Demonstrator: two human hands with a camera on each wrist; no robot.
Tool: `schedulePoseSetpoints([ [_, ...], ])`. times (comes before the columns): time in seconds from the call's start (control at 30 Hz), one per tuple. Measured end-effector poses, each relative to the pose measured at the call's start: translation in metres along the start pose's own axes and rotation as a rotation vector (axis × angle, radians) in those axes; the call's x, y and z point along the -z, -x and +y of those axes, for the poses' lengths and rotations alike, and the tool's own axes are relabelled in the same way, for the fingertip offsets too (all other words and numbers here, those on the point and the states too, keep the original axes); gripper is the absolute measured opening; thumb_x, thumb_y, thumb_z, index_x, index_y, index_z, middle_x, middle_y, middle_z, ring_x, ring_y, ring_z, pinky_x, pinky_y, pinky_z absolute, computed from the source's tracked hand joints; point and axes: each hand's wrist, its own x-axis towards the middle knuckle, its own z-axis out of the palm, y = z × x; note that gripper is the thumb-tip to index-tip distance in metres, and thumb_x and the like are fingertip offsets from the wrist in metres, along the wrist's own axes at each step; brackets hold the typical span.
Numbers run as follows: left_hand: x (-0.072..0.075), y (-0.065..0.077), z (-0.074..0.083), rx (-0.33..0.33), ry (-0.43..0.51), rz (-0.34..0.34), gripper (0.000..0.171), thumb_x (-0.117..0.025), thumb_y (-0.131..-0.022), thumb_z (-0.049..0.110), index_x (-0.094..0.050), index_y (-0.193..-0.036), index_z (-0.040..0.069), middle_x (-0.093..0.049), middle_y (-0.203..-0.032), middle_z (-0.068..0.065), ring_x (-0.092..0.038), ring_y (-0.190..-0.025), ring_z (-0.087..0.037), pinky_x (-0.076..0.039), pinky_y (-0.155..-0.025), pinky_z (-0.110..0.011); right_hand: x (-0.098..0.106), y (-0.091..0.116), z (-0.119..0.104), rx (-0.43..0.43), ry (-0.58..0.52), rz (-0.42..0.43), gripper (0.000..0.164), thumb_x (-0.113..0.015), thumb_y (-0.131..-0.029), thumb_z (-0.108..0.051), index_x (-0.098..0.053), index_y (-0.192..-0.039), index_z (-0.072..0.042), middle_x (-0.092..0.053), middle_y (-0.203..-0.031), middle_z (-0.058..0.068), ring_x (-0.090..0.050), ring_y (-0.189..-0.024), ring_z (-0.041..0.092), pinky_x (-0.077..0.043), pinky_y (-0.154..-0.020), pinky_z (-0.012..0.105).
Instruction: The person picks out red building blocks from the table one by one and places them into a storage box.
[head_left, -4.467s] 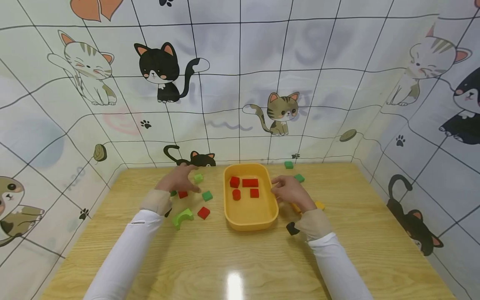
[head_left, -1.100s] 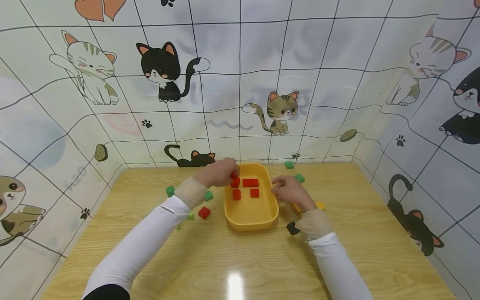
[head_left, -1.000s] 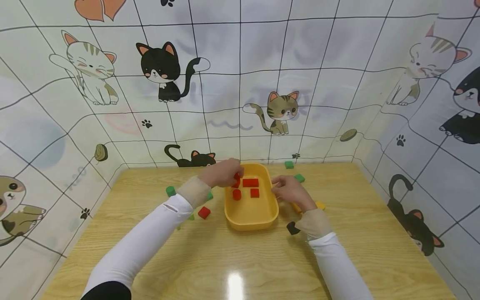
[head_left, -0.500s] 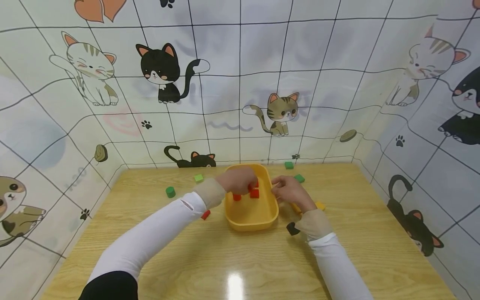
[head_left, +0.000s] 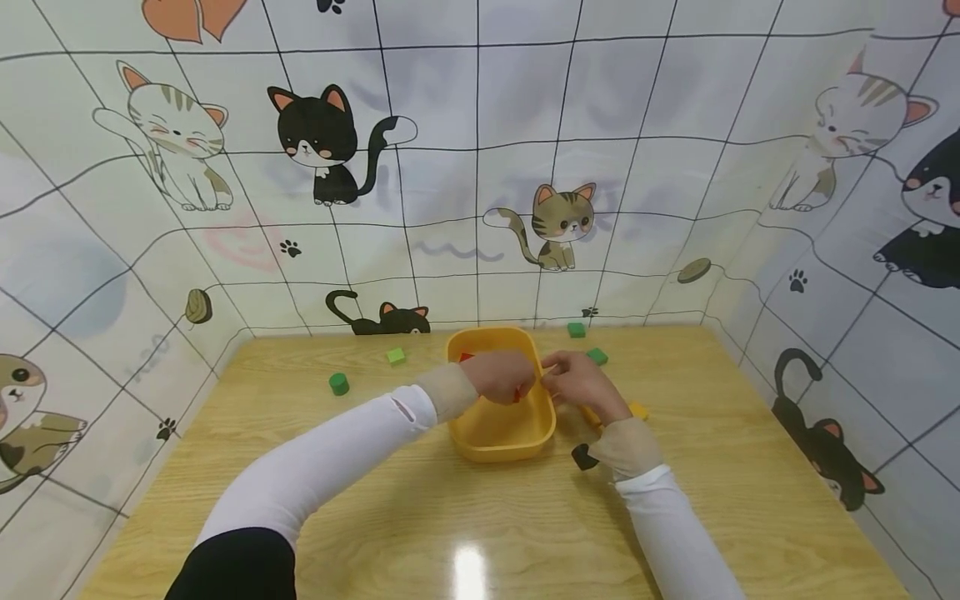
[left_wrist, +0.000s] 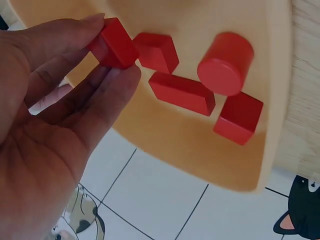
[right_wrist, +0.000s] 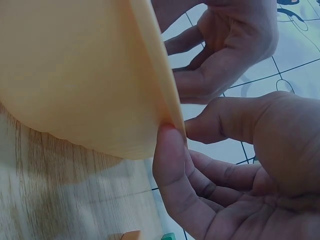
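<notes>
My left hand (head_left: pixel 501 377) is inside the yellow tray (head_left: pixel 491 455), toward its right side. In the left wrist view its thumb and fingers pinch a red block (left_wrist: pixel 119 44) above the tray floor. Beside it lie a small red block (left_wrist: pixel 157 52), a long red block (left_wrist: pixel 182 93), a red cylinder (left_wrist: pixel 225 65) and a red cube (left_wrist: pixel 239 118). With thumb and index finger, my right hand (head_left: pixel 585 385) pinches the tray's right rim, seen closely in the right wrist view. My left hand hides most of the tray's contents in the head view.
On the table's left are a green cylinder (head_left: pixel 339 383) and a light green block (head_left: pixel 396 357). Green blocks (head_left: pixel 597 357) lie at the back right. Yellow pieces (head_left: pixel 638 411) sit partly behind my right wrist. A cat-print sheet (head_left: pixel 480 167) surrounds the table.
My left hand has come from the left-side blocks, over the tray's left rim and rightward inside it, carrying the red block. My right hand stays at the rim. The left forearm now covers several blocks.
</notes>
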Motion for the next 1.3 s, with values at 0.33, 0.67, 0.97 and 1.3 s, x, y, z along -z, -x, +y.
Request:
schedulePoseSetpoints([
  [0.33,-0.017,-0.018,-0.003,0.067,0.095,-0.107,0.008,-0.077,-0.096,0.009,-0.077,-0.099,0.017,-0.07,-0.098,0.001,-0.064,-0.089,-0.016,-0.056,-0.08,-0.026,0.0,-0.001,-0.002,-0.02,0.01,0.0,0.045,-0.058,-0.099,-0.007,-0.058,-0.143,0.005,-0.069,-0.117,0.023,-0.073,-0.088,0.025,-0.066,-0.084,0.045],
  [0.67,-0.029,-0.025,-0.004,0.061,0.152,-0.192,0.008,-0.079,-0.095,0.01,-0.075,-0.095,0.017,-0.069,-0.092,0.0,-0.064,-0.088,-0.016,-0.055,-0.078,-0.027,-0.002,0.0,-0.003,-0.035,0.013,0.001,0.045,-0.058,-0.101,-0.008,-0.057,-0.143,0.005,-0.069,-0.118,0.023,-0.074,-0.086,0.025,-0.066,-0.086,0.046],
  [0.97,-0.031,-0.016,0.002,-0.02,0.084,-0.127,0.008,-0.072,-0.097,0.009,-0.073,-0.091,0.013,-0.063,-0.082,0.001,-0.058,-0.073,-0.014,-0.045,-0.064,-0.021,0.0,0.0,-0.003,-0.033,0.011,0.005,0.044,-0.06,-0.101,-0.011,-0.057,-0.142,0.004,-0.069,-0.116,0.022,-0.074,-0.085,0.025,-0.065,-0.088,0.046],
  [1.3,-0.028,-0.007,0.002,0.006,0.176,-0.118,0.031,-0.086,-0.09,0.022,-0.073,-0.118,0.016,-0.072,-0.102,0.006,-0.064,-0.093,-0.01,-0.057,-0.088,-0.023,0.0,-0.001,-0.002,-0.027,0.011,0.005,0.044,-0.061,-0.101,-0.01,-0.057,-0.142,0.005,-0.069,-0.117,0.023,-0.074,-0.084,0.024,-0.066,-0.087,0.045],
])
